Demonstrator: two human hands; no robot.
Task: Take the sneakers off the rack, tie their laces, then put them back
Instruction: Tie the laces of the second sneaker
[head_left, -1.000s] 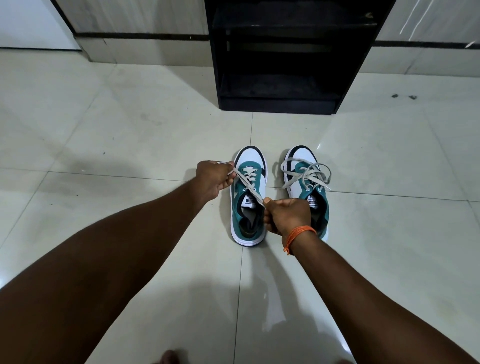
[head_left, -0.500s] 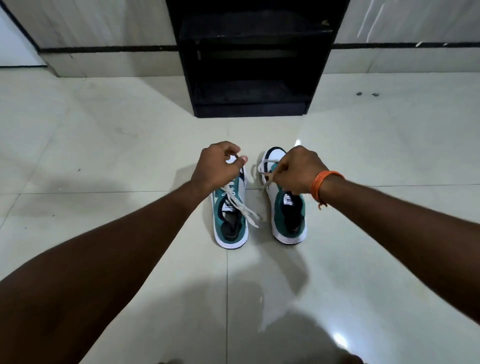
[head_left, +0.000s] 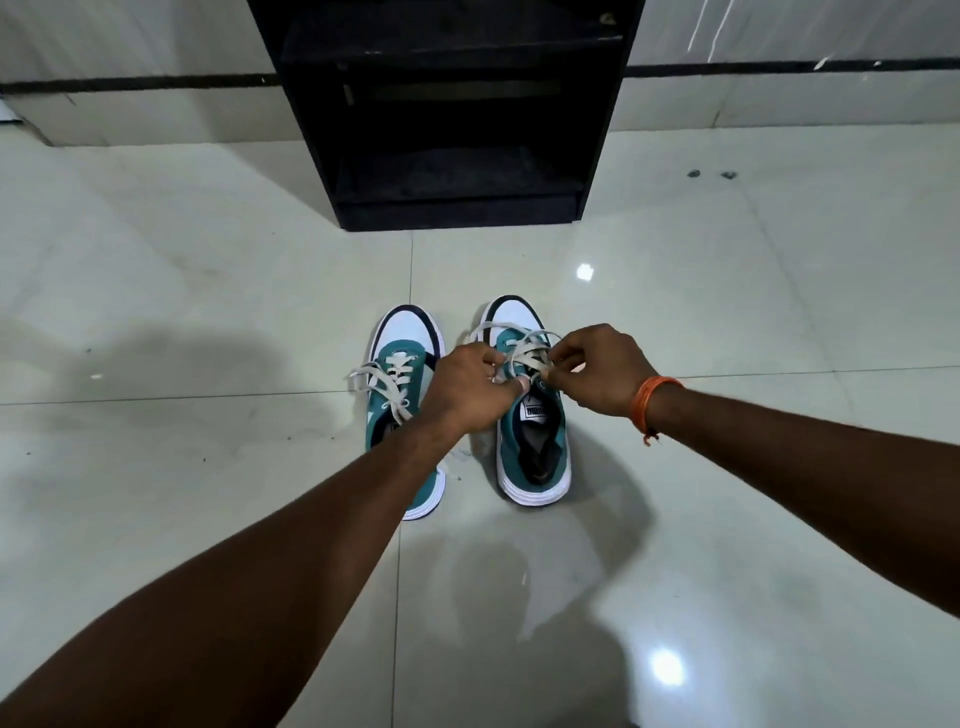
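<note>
Two teal and white sneakers stand side by side on the tiled floor, toes toward the rack. The left sneaker (head_left: 400, 358) has loose cream laces trailing over its tongue; my left forearm hides its heel side. Over the right sneaker (head_left: 535, 441), my left hand (head_left: 467, 389) and my right hand (head_left: 597, 369) each pinch a part of its laces (head_left: 524, 353). An orange band circles my right wrist. The black shoe rack (head_left: 457, 114) stands ahead against the wall with nothing on its shelves.
Glossy pale floor tiles (head_left: 208, 270) spread on all sides of the sneakers. A wall with a dark stripe runs behind the rack. Two small dark specks (head_left: 709, 174) lie on the floor at the right of the rack.
My left hand left the left sneaker's laces, which now lie loose, and moved right onto the right sneaker's laces. My right hand stays there. The view shifted.
</note>
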